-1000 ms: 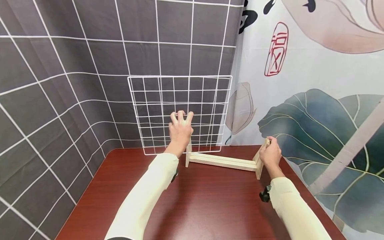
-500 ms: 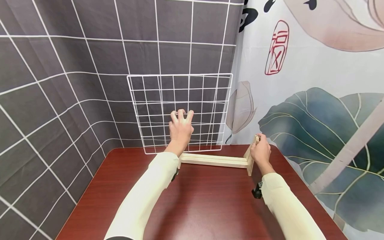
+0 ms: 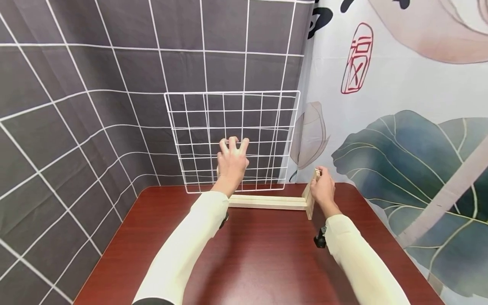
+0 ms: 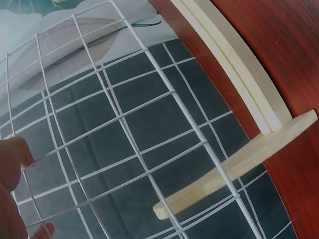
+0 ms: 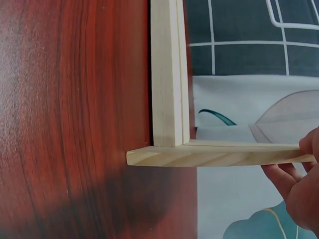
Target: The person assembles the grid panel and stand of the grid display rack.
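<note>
My left hand point(image 3: 232, 163) grips a white wire grid panel point(image 3: 232, 92) near its middle, fingers hooked over the wires; the panel stands tilted above the table's back edge. In the left wrist view, fingertips point(image 4: 15, 154) curl round the thin wires. My right hand point(image 3: 323, 188) pinches the top of an end board on a pale wooden stand point(image 3: 267, 204). A grooved bar point(image 5: 167, 74) joins that end board point(image 5: 209, 157) in the right wrist view. The opposite end board point(image 4: 219, 179) shows behind the grid's lower wires in the left wrist view; my left arm hides most of it from the head.
A dark red wooden table point(image 3: 267, 254) lies beneath. Behind it hangs a grey curtain point(image 3: 129, 110) with white lines, and at right a white curtain point(image 3: 324, 76) printed with leaves and a red seal.
My right hand has slid the wooden stand leftward, so its left end now lies behind my left arm, in front of the grid. The grid panel stays nearly where it was, in my left hand.
</note>
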`<state>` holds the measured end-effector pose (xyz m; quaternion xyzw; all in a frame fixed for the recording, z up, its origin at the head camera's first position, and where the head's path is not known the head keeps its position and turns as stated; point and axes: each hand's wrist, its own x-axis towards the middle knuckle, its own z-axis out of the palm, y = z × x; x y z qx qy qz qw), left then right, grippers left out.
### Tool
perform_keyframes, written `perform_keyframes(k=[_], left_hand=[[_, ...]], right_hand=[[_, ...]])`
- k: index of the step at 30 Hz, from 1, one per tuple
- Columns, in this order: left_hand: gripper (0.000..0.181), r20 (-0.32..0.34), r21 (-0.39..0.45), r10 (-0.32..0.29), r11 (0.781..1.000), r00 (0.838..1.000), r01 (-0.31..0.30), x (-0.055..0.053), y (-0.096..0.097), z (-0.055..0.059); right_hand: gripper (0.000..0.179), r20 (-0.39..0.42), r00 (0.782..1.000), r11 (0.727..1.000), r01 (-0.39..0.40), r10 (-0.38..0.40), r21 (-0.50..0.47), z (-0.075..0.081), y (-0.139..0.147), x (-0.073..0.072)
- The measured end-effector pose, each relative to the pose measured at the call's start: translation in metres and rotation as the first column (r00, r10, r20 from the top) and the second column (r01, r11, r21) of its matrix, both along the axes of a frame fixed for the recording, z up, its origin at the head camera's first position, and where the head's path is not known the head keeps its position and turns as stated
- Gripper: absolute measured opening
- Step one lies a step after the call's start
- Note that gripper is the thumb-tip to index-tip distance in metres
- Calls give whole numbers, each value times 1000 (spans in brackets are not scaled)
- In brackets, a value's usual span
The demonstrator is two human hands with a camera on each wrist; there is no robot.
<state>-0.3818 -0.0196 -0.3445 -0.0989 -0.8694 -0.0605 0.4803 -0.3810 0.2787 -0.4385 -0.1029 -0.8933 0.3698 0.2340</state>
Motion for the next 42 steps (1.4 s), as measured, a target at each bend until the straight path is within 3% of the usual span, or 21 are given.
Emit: perform_keyframes(k=[9,22,29,42], left_hand=[[53,37,9,-4,1000,999,4,2,4,6],[52,-31,-14,10,1000,999,-11,2,11,7],[52,4,3,-2,1000,1000,2,1,9,3],[52,-36,-13,3,1000,999,-3,0,9,2]], right_hand=[[50,-3,999,999,-51,51,17,2,-7,-6],[51,-51,995,996,-90,92,26,-1,-26,-11],[52,-49,992,993,-117,119,30,-7,-36,-10],[55,-51,983,984,-176,175,-3,-10,-52,-6]])
